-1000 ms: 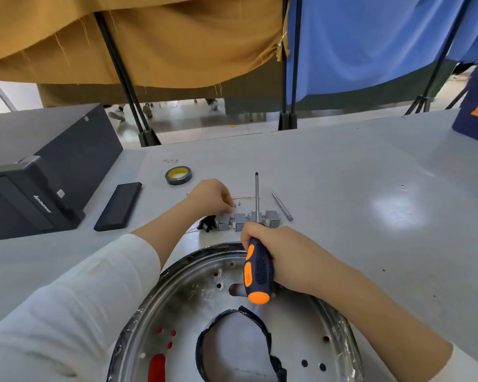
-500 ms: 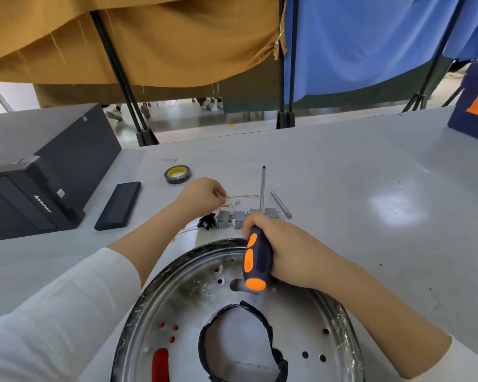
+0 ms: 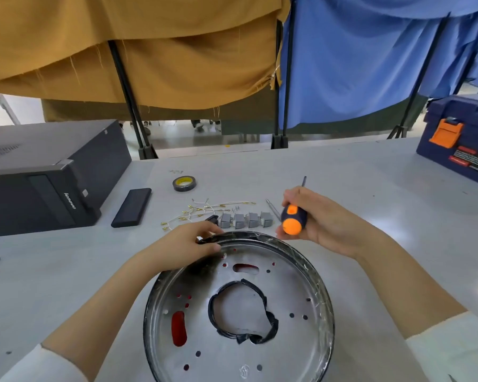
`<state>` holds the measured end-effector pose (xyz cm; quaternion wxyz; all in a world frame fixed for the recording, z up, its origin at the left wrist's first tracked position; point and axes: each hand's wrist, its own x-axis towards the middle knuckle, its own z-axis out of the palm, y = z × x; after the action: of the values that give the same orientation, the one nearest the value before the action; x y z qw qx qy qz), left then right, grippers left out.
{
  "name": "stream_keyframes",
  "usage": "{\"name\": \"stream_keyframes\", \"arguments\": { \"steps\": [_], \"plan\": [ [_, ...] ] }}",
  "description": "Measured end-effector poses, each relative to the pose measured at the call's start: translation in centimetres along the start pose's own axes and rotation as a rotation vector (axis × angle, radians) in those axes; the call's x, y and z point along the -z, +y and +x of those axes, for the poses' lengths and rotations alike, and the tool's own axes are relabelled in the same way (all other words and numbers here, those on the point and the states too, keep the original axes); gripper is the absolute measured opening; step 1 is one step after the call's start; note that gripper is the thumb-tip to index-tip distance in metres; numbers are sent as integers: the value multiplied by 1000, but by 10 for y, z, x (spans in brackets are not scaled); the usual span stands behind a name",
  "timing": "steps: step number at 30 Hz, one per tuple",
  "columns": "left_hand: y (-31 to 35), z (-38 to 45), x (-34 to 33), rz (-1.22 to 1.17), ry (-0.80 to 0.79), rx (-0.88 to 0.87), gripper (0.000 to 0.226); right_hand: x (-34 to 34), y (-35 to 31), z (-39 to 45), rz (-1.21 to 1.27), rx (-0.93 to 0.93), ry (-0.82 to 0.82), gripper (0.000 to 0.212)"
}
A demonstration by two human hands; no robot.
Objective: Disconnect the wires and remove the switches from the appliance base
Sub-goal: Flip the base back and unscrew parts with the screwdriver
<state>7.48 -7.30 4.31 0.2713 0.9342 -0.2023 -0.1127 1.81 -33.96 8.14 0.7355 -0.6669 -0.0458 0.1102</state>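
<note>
Late in the job, by the look: four switches (image 3: pixel 246 219) and loose wires (image 3: pixel 204 209) on the counter (image 3: pixel 370 188) beyond appliance base (image 3: pixel 319 288). Left hand (image 3: pixel 186 244) gripping its far rim; right hand (image 3: pixel 315 216) wrapped around screwdriver (image 3: pixel 293 219). Next: probably checking base for leftovers.

A black computer case (image 3: pixel 47 183) lies on the table (image 3: pixel 342 175) at left, a dark flat slab (image 3: pixel 131 207) beside it. A tape roll (image 3: pixel 184 184) sits farther back. A blue toolbox (image 3: pixel 461 139) stands at right.

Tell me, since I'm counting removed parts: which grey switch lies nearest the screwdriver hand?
The rightmost switch of the four-switch row; the other three lie farther left of the right hand.
</note>
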Motion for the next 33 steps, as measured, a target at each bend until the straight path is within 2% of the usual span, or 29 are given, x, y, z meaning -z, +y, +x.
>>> {"name": "stream_keyframes", "arguments": {
  "steps": [2,4,5,7,10,13,19,22,25,27,29,31,33],
  "plan": [
    [-1,-3,-4,22,2,15,30,11,4,-3,121,-91,114,5],
    [-1,-4,-7,40,18,42,36,26,9,-5,74,-171,215,32],
    [0,-5,-8,35,32,53,37,34,15,-6,-54,-213,262,46],
    [1,-6,-9,18,53,61,37,42,31,-8,-451,-316,347,61],
    [3,-6,-10,-9,64,62,31,48,61,-7,-946,-340,484,50],
    [6,-7,-10,-17,68,61,29,47,74,-5,-1155,-299,576,36],
    [7,-10,-11,1,56,78,34,41,82,1,-1337,-348,529,32],
    [6,-10,-11,0,53,86,34,40,78,1,-1451,-378,522,37],
    [3,-11,-12,-19,40,91,32,36,65,0,-1394,-166,599,43],
    [3,-11,-12,-46,38,78,26,28,50,2,-1141,-13,497,43],
    [2,-11,-12,-75,37,70,23,13,35,2,-946,-34,276,45],
    [1,-13,-13,-129,40,69,22,-2,32,2,-1067,-58,129,38],
    [0,-15,-11,-238,41,73,17,-11,35,4,-1236,-32,103,26]
  ]
}}
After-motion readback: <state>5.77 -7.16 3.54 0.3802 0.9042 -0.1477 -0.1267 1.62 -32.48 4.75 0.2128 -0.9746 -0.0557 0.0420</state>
